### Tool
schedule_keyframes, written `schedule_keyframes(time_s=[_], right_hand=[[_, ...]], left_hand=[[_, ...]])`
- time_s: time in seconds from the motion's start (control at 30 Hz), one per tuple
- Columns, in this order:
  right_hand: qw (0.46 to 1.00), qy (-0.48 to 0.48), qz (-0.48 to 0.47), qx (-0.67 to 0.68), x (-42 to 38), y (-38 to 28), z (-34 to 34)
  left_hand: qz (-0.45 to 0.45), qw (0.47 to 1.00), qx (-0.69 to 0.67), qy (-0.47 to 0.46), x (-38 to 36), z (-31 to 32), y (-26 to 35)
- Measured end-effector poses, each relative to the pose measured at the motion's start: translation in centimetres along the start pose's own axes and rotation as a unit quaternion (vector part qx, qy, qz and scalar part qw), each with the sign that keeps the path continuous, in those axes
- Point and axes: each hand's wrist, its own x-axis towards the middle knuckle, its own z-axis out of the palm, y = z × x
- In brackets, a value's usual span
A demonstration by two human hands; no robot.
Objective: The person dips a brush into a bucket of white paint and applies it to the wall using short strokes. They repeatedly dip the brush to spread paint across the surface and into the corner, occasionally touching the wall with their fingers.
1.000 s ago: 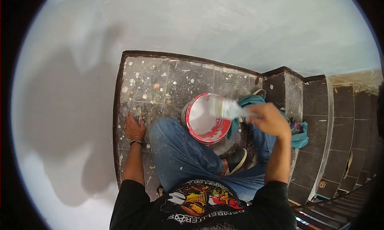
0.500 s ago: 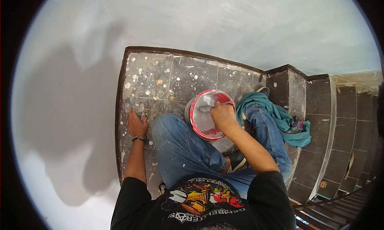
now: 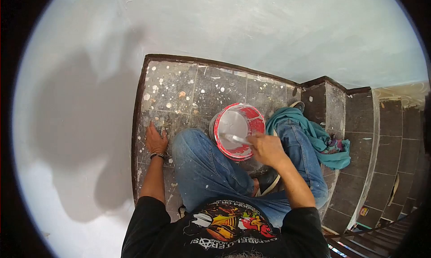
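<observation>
My right hand (image 3: 268, 149) is closed around a paint-coated paintbrush (image 3: 235, 138), its bristle end blurred and pointing left over the bucket's opening. Below it, a bucket (image 3: 263, 123) with a red, paint-smeared rim stands between my bent legs. Light grey paint (image 3: 232, 122) fills its lower part. My left hand (image 3: 156, 140) rests flat on the tiled floor near the left wall, fingers stretched out and holding nothing. A bracelet circles that wrist.
Walls painted pale grey (image 3: 251, 29) rise at the left and back, with a dark skirting (image 3: 188, 58) along them. Paint spots mark the tiles (image 3: 215, 85). A teal cloth (image 3: 310, 130) drapes over my right leg. Steps (image 3: 354, 146) lie on the right, with a dark railing (image 3: 381, 240) at lower right.
My right hand has moved right and toward my body, bringing the brush from the middle of the bucket to its near right rim. My left hand stays on the floor.
</observation>
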Motion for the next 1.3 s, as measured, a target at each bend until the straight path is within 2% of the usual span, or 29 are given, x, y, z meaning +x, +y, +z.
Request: schedule_keyframes(time_s=[0.2,0.3,0.33,0.43,0.53,0.67,0.73,0.83,0.93,1.03,1.13,1.23,1.3], right_hand=[[0.976,0.030,-0.014,0.213,-0.7,3.4,2.5],[0.918,-0.012,0.108,0.380,-2.2,4.8,2.3],[0.913,0.049,0.079,0.397,-2.6,4.3,2.0],[0.899,0.031,0.130,0.416,-3.8,5.1,2.7],[0.891,0.064,0.133,0.429,-4.5,5.5,3.1],[0.901,0.109,0.087,0.410,-4.4,5.5,3.3],[0.914,0.149,0.037,0.376,-4.0,6.1,4.0],[0.880,0.068,0.128,0.452,-4.6,6.6,4.0],[0.882,0.063,0.133,0.447,-4.4,6.0,3.2],[0.917,0.057,0.141,0.369,-3.6,4.3,1.0],[0.896,0.046,0.192,0.398,-2.1,3.3,0.7],[0.867,0.055,0.179,0.461,-0.6,3.4,1.7],[0.885,0.068,0.168,0.428,-0.9,3.1,1.4]], left_hand=[[0.002,1.000,0.011,0.012,0.0,0.6,-0.4],[-0.003,1.000,0.010,0.009,0.0,0.4,-0.3],[-0.005,1.000,0.005,0.004,0.1,0.2,-0.2],[0.004,1.000,0.005,0.016,0.0,0.4,-0.3],[0.014,1.000,0.004,0.023,0.1,0.4,-0.2],[0.034,0.997,0.024,0.064,-0.1,1.3,-0.8],[0.022,0.999,0.009,0.035,-0.1,0.5,-0.3],[0.015,1.000,0.007,0.023,0.0,0.6,-0.4],[0.016,1.000,0.008,0.021,-0.1,0.6,-0.4],[0.019,0.999,0.009,0.025,0.0,0.8,-0.6],[0.011,1.000,0.012,0.015,0.0,0.5,-0.3],[0.008,1.000,0.008,0.012,0.0,0.6,-0.4],[0.008,1.000,0.007,0.013,0.1,0.6,-0.6]])
